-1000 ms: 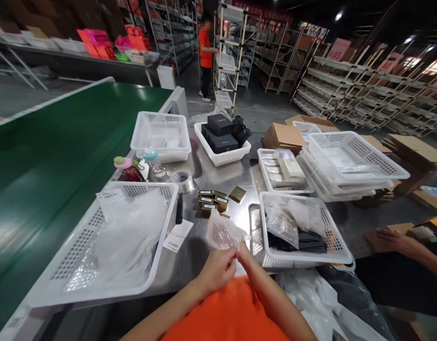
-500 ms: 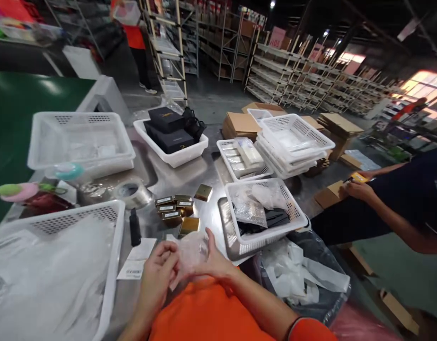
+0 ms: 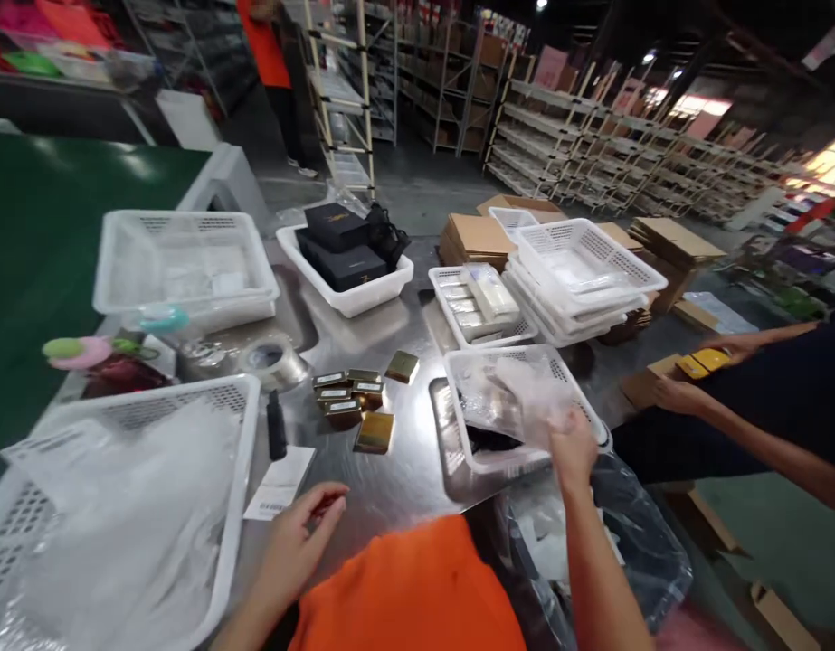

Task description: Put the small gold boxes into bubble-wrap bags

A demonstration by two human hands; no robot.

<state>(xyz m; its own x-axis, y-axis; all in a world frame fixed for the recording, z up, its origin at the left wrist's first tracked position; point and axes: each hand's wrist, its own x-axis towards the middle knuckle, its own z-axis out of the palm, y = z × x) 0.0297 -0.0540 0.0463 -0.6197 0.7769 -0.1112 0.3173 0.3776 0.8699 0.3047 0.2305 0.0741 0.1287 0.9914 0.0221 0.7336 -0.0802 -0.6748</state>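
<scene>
My right hand [image 3: 572,445] reaches over the front right side of a white perforated basket [image 3: 505,467]. Its fingers, blurred, are closed on a translucent bubble-wrapped packet [image 3: 537,398]. Inside that basket lie another bubble-wrap piece [image 3: 488,405] and something black. Low over the steel table, my left hand [image 3: 305,535] holds nothing; its fingers are loosely curled, with the thumb apart. Nearest to it is a white paper slip [image 3: 281,484] with a barcode. Several small gold boxes [image 3: 374,432] stand beyond, close to a black marker-like object [image 3: 276,427].
A large basket of clear plastic bags [image 3: 239,506] fills the left. Behind it are a tape roll [image 3: 274,363] and another basket [image 3: 186,221]. Black boxes [image 3: 342,267] sit in a white tray. Stacked baskets [image 3: 586,262] stand back right. A co-worker's hands [image 3: 688,389] hold something yellow.
My hands have parted. My right hand has carried the bubble-wrapped packet rightward from in front of me to the basket. My left hand has let go and stayed near the slip.
</scene>
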